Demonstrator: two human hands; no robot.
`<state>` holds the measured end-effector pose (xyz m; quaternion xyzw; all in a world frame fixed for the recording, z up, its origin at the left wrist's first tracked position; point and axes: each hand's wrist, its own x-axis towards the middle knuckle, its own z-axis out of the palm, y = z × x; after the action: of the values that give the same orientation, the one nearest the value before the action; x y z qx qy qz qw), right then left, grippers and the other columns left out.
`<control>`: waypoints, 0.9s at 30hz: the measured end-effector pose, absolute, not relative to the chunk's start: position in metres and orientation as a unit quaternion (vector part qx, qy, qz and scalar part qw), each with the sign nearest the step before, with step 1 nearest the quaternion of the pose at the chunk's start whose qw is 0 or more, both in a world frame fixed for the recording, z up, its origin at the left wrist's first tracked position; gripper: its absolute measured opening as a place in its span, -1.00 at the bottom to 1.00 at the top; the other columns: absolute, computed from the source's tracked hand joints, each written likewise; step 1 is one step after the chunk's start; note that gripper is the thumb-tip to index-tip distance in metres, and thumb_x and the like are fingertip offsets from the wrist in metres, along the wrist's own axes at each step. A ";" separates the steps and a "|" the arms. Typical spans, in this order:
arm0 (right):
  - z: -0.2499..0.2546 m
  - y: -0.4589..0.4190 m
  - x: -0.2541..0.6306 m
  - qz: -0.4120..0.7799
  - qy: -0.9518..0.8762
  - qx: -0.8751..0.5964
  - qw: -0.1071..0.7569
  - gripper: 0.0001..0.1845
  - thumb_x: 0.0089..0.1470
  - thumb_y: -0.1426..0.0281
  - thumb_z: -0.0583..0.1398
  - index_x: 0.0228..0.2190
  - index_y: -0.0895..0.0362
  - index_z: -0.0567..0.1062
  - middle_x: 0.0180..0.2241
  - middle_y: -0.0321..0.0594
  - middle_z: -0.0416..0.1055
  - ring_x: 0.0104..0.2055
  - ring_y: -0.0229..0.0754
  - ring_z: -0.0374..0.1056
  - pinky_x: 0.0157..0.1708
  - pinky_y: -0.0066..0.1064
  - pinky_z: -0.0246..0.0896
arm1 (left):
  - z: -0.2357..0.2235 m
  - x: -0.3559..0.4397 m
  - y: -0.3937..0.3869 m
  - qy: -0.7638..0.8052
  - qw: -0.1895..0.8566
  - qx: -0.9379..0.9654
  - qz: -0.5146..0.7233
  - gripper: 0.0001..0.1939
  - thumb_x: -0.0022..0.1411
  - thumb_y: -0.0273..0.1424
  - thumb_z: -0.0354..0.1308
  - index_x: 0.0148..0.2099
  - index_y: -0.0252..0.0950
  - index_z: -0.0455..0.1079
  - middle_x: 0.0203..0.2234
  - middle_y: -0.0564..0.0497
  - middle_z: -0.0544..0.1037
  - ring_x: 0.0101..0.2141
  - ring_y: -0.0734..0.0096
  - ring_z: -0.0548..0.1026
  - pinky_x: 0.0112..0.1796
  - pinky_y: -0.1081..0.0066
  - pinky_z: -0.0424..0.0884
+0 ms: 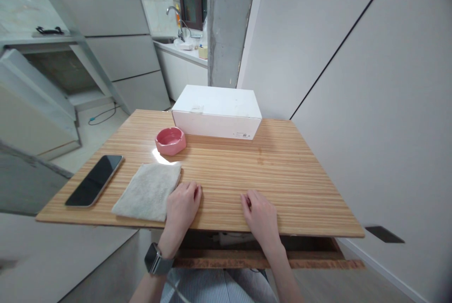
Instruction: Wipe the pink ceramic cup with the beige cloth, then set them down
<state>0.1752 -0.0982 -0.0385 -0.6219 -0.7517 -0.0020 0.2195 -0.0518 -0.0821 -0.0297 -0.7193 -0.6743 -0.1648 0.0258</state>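
A person sits at a striped wooden table [282,171], both bare hands resting knuckles-up on its near edge, fingers loosely curled and closed on nothing. The left hand [181,208], a smartwatch [157,259] on its wrist, lies just beside the right edge of a folded grey cloth [148,191], possibly brushing it; whether the two actually touch cannot be told from this angle. The right hand [262,217] rests on bare wood, well apart from the cloth and near no other object.

The cloth lies flat and neatly squared at the table's near left. To the left of the cloth a dark smartphone [94,179] lies face up, screen off, set at a slant. Just beyond the cloth sits a small pink ashtray [170,140], which appears empty, with a bright glare on the wood between them. Behind the ashtray, to its right, a closed white cardboard box [217,111] stands near the table's far edge.

By the look of things, no work is yet in hand: the cloth has not been lifted or unfolded, the box lid is down, and ashtray and phone lie untouched. Whatever handling these things are due appears still to come.

Beyond the box, a concrete pillar [226,25] rises, with a sink tap [175,13] behind it.
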 end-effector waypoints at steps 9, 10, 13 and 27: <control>-0.039 -0.099 0.175 0.008 -0.750 -0.627 0.211 -0.68 0.28 0.31 -0.04 -0.51 0.09 0.26 -0.50 -0.31 0.33 -0.45 -0.27 0.25 -0.42 -0.43 -0.04 | -0.032 -0.050 -0.085 -0.649 0.012 -0.744 -0.155 -0.66 0.35 -0.32 -0.12 -0.44 -0.27 0.31 -0.50 0.00 0.53 -0.46 0.38 0.47 -0.46 0.38 0.11; -0.039 -0.099 0.175 0.007 -0.750 -0.627 0.211 -0.68 0.28 0.31 -0.04 -0.51 0.09 0.26 -0.50 -0.31 0.33 -0.45 -0.27 0.25 -0.42 -0.44 -0.04 | -0.032 -0.050 -0.085 -0.649 0.011 -0.744 -0.158 -0.66 0.35 -0.32 -0.12 -0.44 -0.27 0.31 -0.50 0.00 0.53 -0.46 0.38 0.47 -0.46 0.38 0.11; -0.039 -0.099 0.175 0.000 -0.751 -0.626 0.213 -0.68 0.27 0.32 -0.03 -0.52 0.09 0.27 -0.51 -0.31 0.33 -0.46 -0.28 0.24 -0.43 -0.44 -0.05 | -0.032 -0.050 -0.085 -0.650 0.009 -0.742 -0.163 -0.66 0.34 -0.32 -0.13 -0.45 -0.27 0.31 -0.51 0.00 0.52 -0.46 0.39 0.47 -0.46 0.39 0.11; -0.038 -0.099 0.175 -0.002 -0.753 -0.621 0.218 -0.69 0.27 0.32 -0.02 -0.52 0.09 0.27 -0.51 -0.31 0.32 -0.46 -0.28 0.26 -0.44 -0.44 -0.02 | -0.031 -0.051 -0.085 -0.649 0.005 -0.743 -0.161 -0.65 0.35 -0.32 -0.13 -0.44 -0.27 0.33 -0.50 -0.02 0.53 -0.46 0.40 0.46 -0.47 0.40 0.10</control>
<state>0.1752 -0.0986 -0.0379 -0.6212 -0.7526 -0.0018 0.2182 -0.0510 -0.0850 -0.0312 -0.7432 -0.6495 -0.1609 0.0048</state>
